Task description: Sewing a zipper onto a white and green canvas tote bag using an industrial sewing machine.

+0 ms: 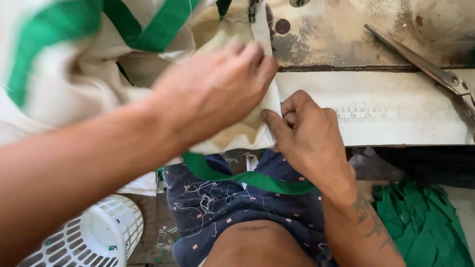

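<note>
A cream cloth bag with green straps lies bunched over the left of a worn sewing table. My left hand presses flat on the cloth near its folded edge, fingers together. My right hand pinches the cloth's right edge between thumb and fingers. One green strap hangs down over my lap, which is covered in dark blue patterned cloth with loose threads.
Metal scissors lie at the table's back right. A printed ruler scale runs along the table front. A white plastic basket stands on the floor at lower left. Green fabric pieces are piled at lower right.
</note>
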